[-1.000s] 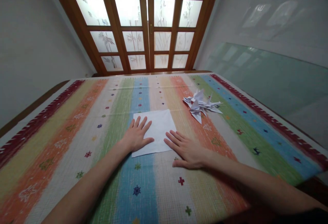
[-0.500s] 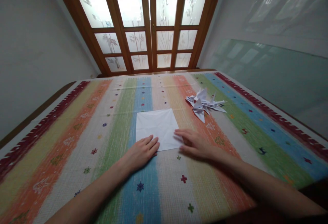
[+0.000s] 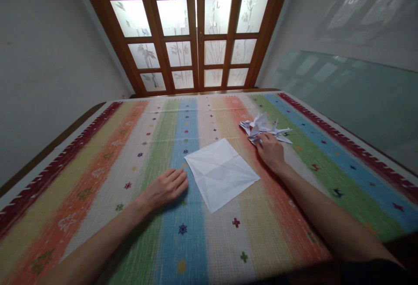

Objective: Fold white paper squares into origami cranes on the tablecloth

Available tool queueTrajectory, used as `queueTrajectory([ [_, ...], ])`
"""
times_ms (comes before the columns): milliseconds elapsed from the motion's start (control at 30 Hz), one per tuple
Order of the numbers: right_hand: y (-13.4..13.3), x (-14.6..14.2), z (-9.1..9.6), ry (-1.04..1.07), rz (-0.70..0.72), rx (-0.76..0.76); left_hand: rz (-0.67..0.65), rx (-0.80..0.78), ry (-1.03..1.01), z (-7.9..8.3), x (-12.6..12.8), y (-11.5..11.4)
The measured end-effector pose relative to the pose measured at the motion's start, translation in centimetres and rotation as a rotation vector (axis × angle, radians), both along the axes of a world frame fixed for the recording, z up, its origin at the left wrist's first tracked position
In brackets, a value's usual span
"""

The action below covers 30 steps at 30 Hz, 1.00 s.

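**White sheet [image 3: 222, 174] lying creased on a striped cloth [image 3: 225, 250]**

The sheet is lying near the middle, one corner pointing toward the person. The left hand [image 3: 168, 185] is lying just beside its left corner, fingers loosely bent; its palm is facing down, so I cannot tell whether this grip is open or closed. The right hand [image 3: 270, 151] is touching the nearest of the folded paper birds [image 3: 260, 120], though I cannot tell whether its grip is pinching one.

The cloth is showing coloured bands with printed crosses, stars and snowflakes, and is covering most of the brown-edged surface [image 3: 78, 122]. Beyond, wooden doors [image 3: 194, 58] are holding frosted panes [image 3: 174, 15] with plant designs. A greenish panel [image 3: 352, 87] is standing along the right.
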State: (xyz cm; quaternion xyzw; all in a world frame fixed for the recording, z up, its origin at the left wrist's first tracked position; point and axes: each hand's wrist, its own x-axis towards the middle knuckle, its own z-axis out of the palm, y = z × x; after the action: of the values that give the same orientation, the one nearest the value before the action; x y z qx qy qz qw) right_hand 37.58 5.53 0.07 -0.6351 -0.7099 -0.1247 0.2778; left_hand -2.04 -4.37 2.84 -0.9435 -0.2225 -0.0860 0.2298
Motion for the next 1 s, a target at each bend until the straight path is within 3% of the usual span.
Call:
queueTrajectory([
  [133, 0.0, 0.2, -0.5, -0.001, -0.017, 0.016, -0.039, -0.047, -0.013, 0.0, 1.2, 0.2],
  [367, -0.8, -0.3, -0.6, -0.021, 0.005, -0.034, -0.115, -0.166, 0.067, -0.9, 4.1, 3.4],
  [533, -1.2, -0.8, -0.8, -0.069, 0.060, -0.035, -0.149, -0.079, 0.114, -1.2, 4.1, 4.4],
  [633, -1.2, -0.7, -0.9, -0.073, 0.057, -0.041, -0.069, -0.048, 0.050, -0.9, 2.3, 4.5],
  [767, -1.1, -0.6, -0.9, -0.001, 0.088, -0.012, 0.162, -0.003, 0.039, -0.1, -2.7, 4.3],
  [900, -1.0, -1.1, -0.7, 0.352, 0.151, 0.096, 0.376, 0.059, 0.121, 0.1, -8.1, 2.9],
  [1000, -0.8, -2.1, -0.4, 0.661, 0.197, 0.087, 0.457, 0.087, 0.176, 0.1, -10.6, 1.5],
])
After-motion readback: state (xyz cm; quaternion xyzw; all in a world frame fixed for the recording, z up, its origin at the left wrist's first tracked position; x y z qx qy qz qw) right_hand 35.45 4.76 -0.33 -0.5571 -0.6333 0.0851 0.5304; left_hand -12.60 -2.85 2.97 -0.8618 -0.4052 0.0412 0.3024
